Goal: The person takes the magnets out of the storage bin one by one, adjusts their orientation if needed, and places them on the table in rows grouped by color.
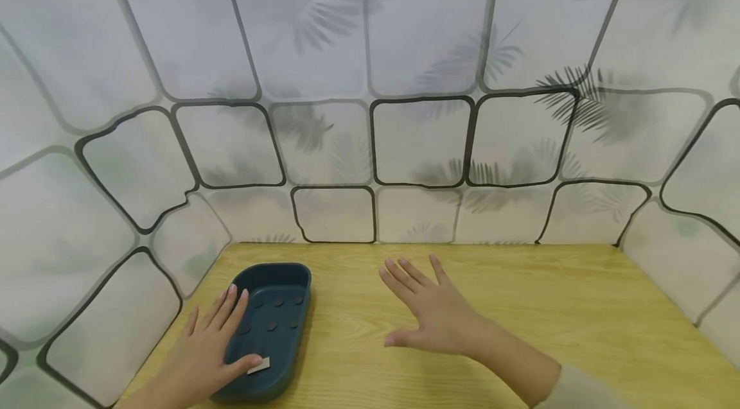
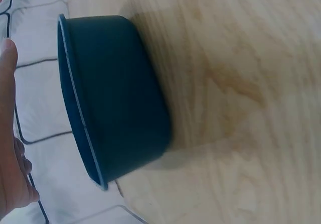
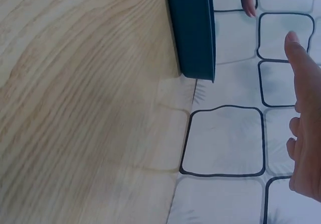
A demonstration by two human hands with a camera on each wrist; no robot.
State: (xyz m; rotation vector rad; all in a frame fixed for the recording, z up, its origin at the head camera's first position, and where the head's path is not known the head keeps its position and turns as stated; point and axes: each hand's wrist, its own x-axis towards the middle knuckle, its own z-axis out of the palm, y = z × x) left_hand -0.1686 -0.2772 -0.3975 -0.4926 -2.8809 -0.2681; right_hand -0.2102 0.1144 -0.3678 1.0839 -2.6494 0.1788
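A dark blue oblong tub sits on the wooden table. My left hand is over its left side, fingers spread and straight, thumb reaching across the inside. That thumb tip overlaps a small pale rectangular piece at the tub's near end. Several dark round spots dot the tub floor. To the tub's right, my right hand hovers over the table with fingers extended and holds nothing. In the left wrist view, the tub's outer wall stands below the left hand.
The light wooden tabletop spreads out to the right of the tub. White fabric-like walls with dark rounded outlines and leaf prints rise behind the table and on both sides.
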